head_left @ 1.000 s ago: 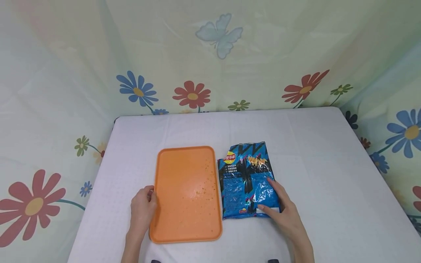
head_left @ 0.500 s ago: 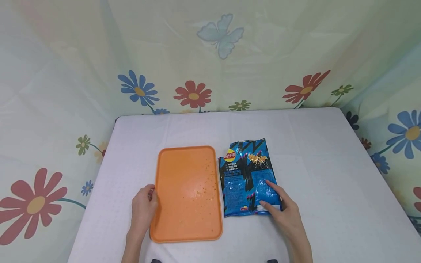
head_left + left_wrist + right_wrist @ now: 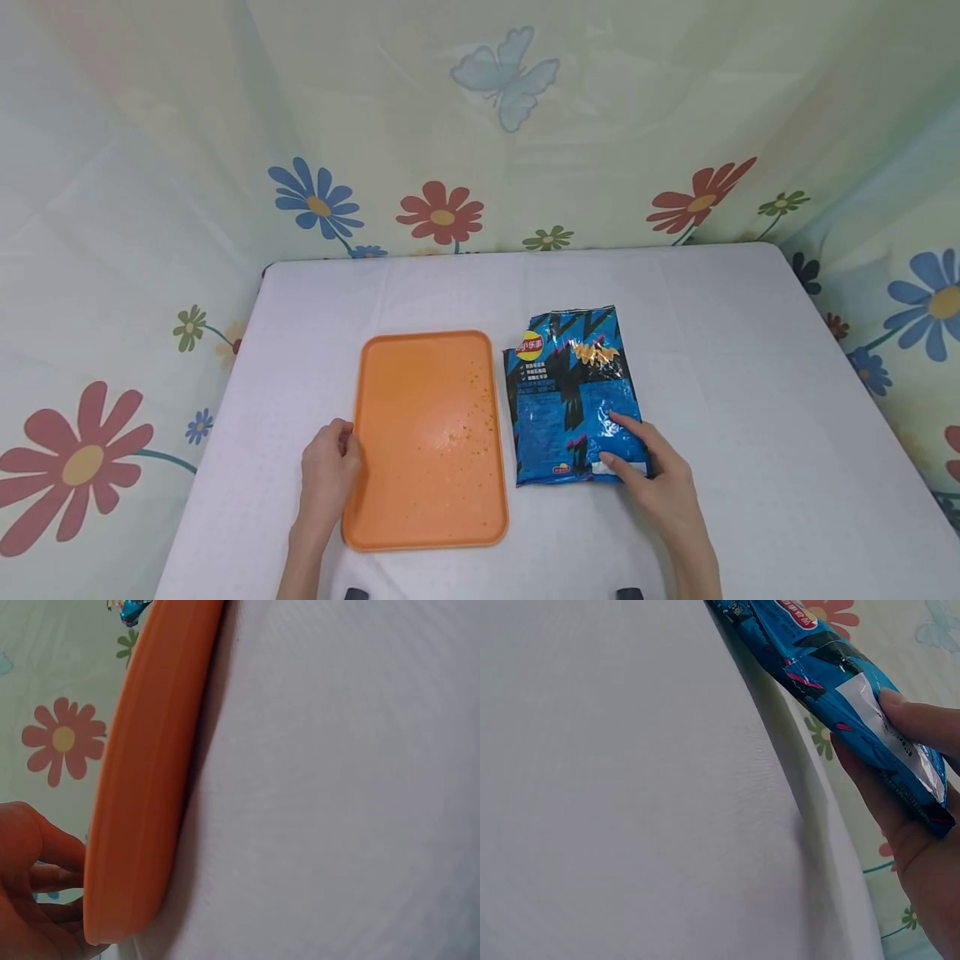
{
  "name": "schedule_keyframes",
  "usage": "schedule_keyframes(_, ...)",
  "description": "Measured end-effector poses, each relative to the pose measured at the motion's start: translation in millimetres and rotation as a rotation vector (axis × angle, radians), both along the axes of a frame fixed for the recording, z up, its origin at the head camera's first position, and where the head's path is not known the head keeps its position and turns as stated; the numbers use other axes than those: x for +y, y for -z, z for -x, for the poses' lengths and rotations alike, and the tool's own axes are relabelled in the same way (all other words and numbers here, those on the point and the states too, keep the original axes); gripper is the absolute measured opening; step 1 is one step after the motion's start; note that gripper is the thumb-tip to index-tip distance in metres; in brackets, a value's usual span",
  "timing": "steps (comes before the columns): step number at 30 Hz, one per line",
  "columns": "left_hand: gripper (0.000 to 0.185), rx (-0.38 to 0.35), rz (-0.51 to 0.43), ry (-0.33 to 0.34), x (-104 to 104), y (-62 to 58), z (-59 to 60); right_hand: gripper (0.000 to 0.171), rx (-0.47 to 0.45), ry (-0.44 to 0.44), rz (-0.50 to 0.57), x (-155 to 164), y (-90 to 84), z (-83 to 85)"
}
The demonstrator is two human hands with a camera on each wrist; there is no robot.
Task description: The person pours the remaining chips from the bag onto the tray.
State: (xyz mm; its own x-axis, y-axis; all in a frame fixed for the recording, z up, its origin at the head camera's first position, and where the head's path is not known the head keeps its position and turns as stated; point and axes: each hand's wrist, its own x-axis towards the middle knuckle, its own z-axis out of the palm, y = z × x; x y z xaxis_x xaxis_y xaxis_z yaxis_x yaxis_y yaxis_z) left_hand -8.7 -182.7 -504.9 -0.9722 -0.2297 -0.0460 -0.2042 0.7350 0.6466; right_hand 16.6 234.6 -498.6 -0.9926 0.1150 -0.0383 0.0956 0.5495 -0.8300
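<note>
An orange tray (image 3: 423, 442) with crumbs along its right half lies on the white cloth in the head view. My left hand (image 3: 328, 473) holds the tray's left edge with curled fingers; the left wrist view shows those fingers (image 3: 52, 879) at the rim of the tray (image 3: 142, 787). A blue and black potato chip bag (image 3: 551, 400) is to the right of the tray. With thumb and fingers on opposite faces, my right hand (image 3: 660, 479) grips its lower right corner. Seen from the right wrist, the bag (image 3: 810, 667) bulges and is clear of the cloth near the hand.
A white cloth (image 3: 750, 400) covers the table, whose far edge meets a hanging curtain (image 3: 600, 125) printed with flowers and a butterfly. Two small dark objects (image 3: 357, 593) show at the bottom edge of the head view.
My right hand has shifted the chip bag slightly away from me and to the right, widening the gap beside the tray. The left hand and tray stay nearly in place.
</note>
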Motion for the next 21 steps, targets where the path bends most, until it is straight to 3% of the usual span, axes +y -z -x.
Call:
schedule_keyframes(11,0.012,-0.027,-0.013,-0.014,0,-0.7,0.2,0.052,0.096,-0.018,-0.026,1,-5.9,1.3)
schedule_keyframes(21,0.012,-0.020,-0.015,-0.025,1,0.3,1.0,0.057,0.255,-0.076,-0.099,4,-15.1,11.7)
